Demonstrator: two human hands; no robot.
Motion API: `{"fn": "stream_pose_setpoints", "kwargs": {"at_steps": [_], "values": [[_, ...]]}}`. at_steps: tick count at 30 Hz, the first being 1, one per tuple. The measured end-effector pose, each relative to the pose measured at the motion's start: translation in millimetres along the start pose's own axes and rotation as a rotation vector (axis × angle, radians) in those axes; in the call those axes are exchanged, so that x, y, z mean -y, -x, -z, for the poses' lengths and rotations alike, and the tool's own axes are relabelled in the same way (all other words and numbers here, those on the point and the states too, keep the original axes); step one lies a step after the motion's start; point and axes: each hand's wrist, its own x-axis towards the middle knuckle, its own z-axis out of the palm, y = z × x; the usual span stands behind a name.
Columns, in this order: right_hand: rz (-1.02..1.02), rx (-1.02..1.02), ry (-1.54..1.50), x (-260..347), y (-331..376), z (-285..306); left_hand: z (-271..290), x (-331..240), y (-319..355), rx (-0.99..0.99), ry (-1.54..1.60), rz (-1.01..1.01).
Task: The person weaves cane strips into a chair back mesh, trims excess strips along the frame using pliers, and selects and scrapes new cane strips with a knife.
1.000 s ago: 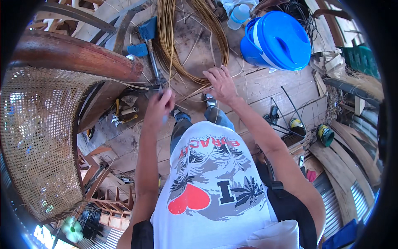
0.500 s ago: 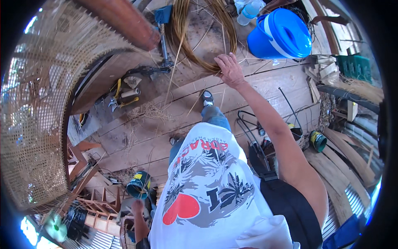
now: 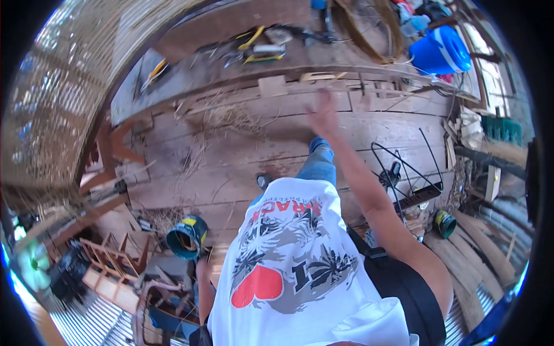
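My right hand [image 3: 323, 115], blurred by motion, is held out over the plank floor in front of the workbench edge. Its fingers are apart and nothing shows in them. Beyond it, a coil of brown cane strands [image 3: 375, 49] lies on the workbench [image 3: 213, 86], no longer touched. Low on the left is my left hand [image 3: 203, 270], beside a dark green bucket [image 3: 187, 235] with yellow marks. That hand is small and smeared, so its fingers cannot be made out. Yellow-handled pliers [image 3: 264, 57] rest on the bench near a pale roll [image 3: 269, 48].
A woven cane panel [image 3: 63, 98] fills the left side. At the bench's right end stand a blue lidded bucket [image 3: 441, 52] and a plastic bottle [image 3: 415, 26]. Cane scraps [image 3: 231, 118] litter the floor. A black metal frame [image 3: 412, 179] is on the right, a wooden frame [image 3: 115, 256] lower left.
My right hand has let go of the cane coil and drawn back toward me. The view has swung left, so the coil and blue bucket appear farther up and right.
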Motion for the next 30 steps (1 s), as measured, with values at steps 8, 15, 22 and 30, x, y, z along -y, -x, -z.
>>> {"fn": "stream_pose_setpoints", "kwargs": {"at_steps": [8, 15, 22, 30], "values": [[0.243, 1.314, -0.580, 288.6, 147.3, 5.0, 112.5, -254.9, -113.5, 0.103, 0.791, -0.449], [0.251, 1.272, -0.364, 165.6, -3.9, 82.8, 207.9, -109.7, -63.4, 0.102, 0.529, -0.039], [-0.035, 1.023, -0.525, 85.6, -72.6, 166.4, 216.6, -54.6, -10.1, -0.178, 0.580, 0.112], [-0.036, 0.926, -0.535, 54.6, -79.6, 187.7, 224.1, -80.6, -7.4, -0.283, 0.754, 0.096]]}}
